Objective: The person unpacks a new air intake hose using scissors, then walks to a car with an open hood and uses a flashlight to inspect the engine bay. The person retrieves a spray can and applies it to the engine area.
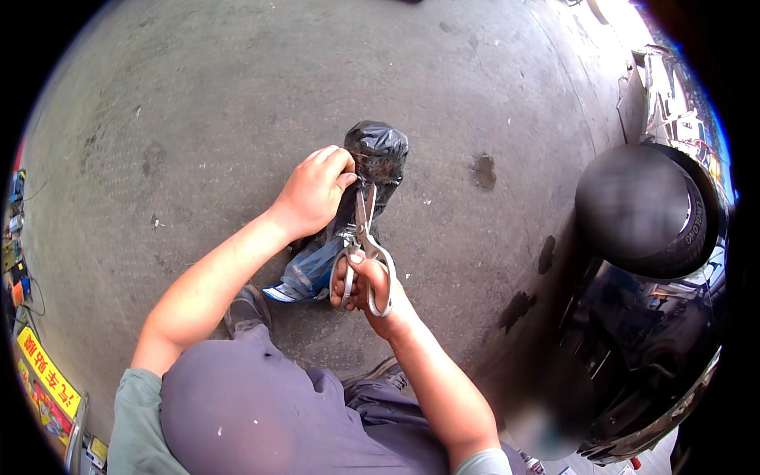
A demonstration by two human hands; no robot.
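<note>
Grey concrete floor [237,95] stretches broadly ahead of the person and away to the left, marked by dark stains [484,172], so both forearms have wide room on those sides. To the right the space ends at a dark vehicle [633,324] and a black tyre [701,226], well apart from the hands; along the far left rim are a yellow sign [49,370] and a strip of assorted small items. Nearer in, a left shoe [249,307] sits just beside the lower end of the work, which is in the middle of the view, ahead of the knees. There, a black plastic bag [380,142] forms an elongated, crinkled bundle, rounded at its far end, with clear and blue plastic [305,271] at its near end; what the black layer holds seems impossible to make out through the folds and glare. The left hand [317,190] pinches the bag's left edge between thumb and curled fingers. The right hand [368,286] grips metal scissors [362,228] by their loops, the blades narrowly parted and pointing away from the person, their tips at the black plastic just beside the left hand.
</note>
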